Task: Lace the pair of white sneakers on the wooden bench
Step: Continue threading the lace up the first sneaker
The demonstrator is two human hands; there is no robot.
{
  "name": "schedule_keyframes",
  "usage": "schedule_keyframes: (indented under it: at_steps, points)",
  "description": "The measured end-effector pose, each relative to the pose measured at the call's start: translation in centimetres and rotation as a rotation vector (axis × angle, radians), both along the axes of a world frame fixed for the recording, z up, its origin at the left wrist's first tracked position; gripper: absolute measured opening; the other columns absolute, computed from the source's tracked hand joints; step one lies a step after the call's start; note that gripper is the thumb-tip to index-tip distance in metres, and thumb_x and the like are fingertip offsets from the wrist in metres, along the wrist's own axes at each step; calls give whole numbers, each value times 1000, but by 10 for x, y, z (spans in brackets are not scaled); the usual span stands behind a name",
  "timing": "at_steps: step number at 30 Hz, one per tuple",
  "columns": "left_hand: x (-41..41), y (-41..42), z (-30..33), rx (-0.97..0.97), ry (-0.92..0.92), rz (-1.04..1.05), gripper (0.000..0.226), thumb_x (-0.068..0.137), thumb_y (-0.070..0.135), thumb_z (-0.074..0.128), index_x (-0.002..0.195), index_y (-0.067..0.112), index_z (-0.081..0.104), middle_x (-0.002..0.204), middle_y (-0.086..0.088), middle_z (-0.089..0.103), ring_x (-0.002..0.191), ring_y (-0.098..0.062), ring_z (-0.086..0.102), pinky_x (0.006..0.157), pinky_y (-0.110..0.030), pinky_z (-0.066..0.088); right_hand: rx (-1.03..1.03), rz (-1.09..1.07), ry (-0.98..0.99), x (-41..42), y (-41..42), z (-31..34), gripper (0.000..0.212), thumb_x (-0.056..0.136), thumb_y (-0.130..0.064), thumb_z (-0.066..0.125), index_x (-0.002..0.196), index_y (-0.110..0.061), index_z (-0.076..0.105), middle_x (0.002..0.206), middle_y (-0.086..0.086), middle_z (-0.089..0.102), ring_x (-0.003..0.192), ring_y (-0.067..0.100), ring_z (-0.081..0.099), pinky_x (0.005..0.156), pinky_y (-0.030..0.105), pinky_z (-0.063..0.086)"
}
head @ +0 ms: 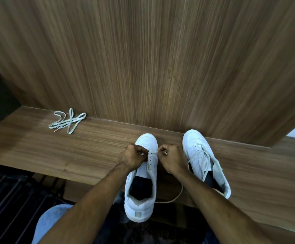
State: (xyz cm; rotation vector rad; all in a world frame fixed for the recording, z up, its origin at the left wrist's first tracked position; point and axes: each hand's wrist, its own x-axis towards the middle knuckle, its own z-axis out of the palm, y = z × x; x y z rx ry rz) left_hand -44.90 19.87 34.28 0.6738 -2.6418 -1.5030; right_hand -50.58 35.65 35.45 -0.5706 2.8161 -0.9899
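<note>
Our left hand (pixel 134 156) is curled tight at the front eyelets of the near sneaker (pixel 140 180), and it seems to pinch the lace (pixel 154 153) there, though the fingertips are hidden against the shoe. Our right hand (pixel 171 158) pinches the other end of that lace, a short taut span running between the two fists just above the lowest eyelets. The rest of the lace trails off behind our right wrist and loops down over the bench (pixel 58 152) edge.

This sneaker sits lengthwise, toe toward the wall panel (pixel 152 59), heel hanging past the front edge over our lap. We judge only the first eyelets are threaded. The second sneaker (pixel 204 161) stands just to the right, its own lace loosely through but slack and untidy. A spare lace (pixel 67 121) lies bunched well to the left, against the panel.

What worries us: the heel overhangs the bench, so a hard tug could tip the shoe off. Pulling one fist more than the other would leave uneven ends, and we'd run short at the top. The dangling loop may also snag or twist, laying the flat lace wrong in the eyelets.
</note>
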Motion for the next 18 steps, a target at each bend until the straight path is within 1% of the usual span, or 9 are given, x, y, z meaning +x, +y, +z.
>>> schedule_keyframes:
  at_steps: [4, 6, 7, 8, 10, 13, 15, 16, 18]
  points:
    - [0, 0, 3, -30, -4, -10, 17, 64, 33, 78, 60, 46, 68, 80, 13, 72, 85, -16, 68, 83, -38, 55, 3, 25, -24, -2, -1, -4, 12, 85, -28, 59, 86, -28, 71, 90, -11, 72, 82, 12, 66, 70, 30, 53]
    - [0, 0, 5, -64, -22, -14, 18, 71, 26, 79, 66, 41, 70, 70, 15, 65, 81, -18, 67, 74, -30, 52, -21, 34, -50, -3, -1, -6, 12, 86, -27, 59, 85, -29, 71, 91, -12, 72, 82, 11, 66, 70, 29, 52]
    - [0, 1, 6, -89, -31, -17, 17, 73, 24, 79, 70, 39, 71, 66, 16, 60, 75, -18, 64, 68, -26, 47, -31, 37, -61, -3, -2, -5, 12, 86, -26, 60, 85, -29, 71, 90, -13, 72, 82, 10, 66, 70, 28, 51]
    - [-1, 1, 7, -116, -39, -24, 16, 73, 24, 78, 71, 38, 70, 63, 15, 57, 69, -16, 59, 65, -24, 42, -35, 43, -68, -3, -3, -5, 12, 87, -27, 60, 84, -29, 71, 89, -13, 72, 82, 10, 66, 70, 28, 51]
    - [-2, 1, 8, -158, -46, -36, 18, 73, 25, 77, 69, 39, 67, 61, 15, 54, 63, -10, 52, 62, -23, 38, -19, 54, -72, -1, -6, -4, 11, 87, -29, 60, 84, -29, 71, 87, -12, 71, 81, 10, 65, 69, 28, 50]
    - [-4, 1, 10, -189, -58, -64, 21, 75, 23, 75, 64, 36, 63, 62, 13, 54, 63, -10, 51, 61, -23, 39, -5, 34, -75, 0, -9, -7, 12, 88, -30, 59, 87, -29, 71, 89, -12, 72, 82, 11, 66, 68, 29, 50]
    - [-6, 1, 11, -258, -68, -97, 23, 79, 20, 71, 63, 33, 60, 64, 11, 55, 66, -13, 55, 62, -24, 43, -20, 20, -93, 0, -10, -8, 13, 88, -29, 59, 89, -29, 72, 90, -11, 72, 84, 12, 66, 70, 30, 51]
    - [-6, 2, 13, -297, -69, -117, 23, 80, 19, 68, 63, 32, 58, 68, 10, 54, 69, -15, 57, 63, -26, 46, -26, 22, -96, 0, -10, -9, 13, 88, -28, 59, 91, -28, 72, 92, -11, 72, 86, 12, 66, 71, 30, 52]
    - [-5, 2, 17, -351, -59, -147, 17, 83, 19, 63, 70, 28, 59, 82, 7, 51, 81, -18, 60, 71, -29, 49, -38, 44, -80, 1, -10, -9, 16, 89, -28, 61, 101, -28, 70, 101, -12, 70, 92, 11, 65, 75, 30, 51]
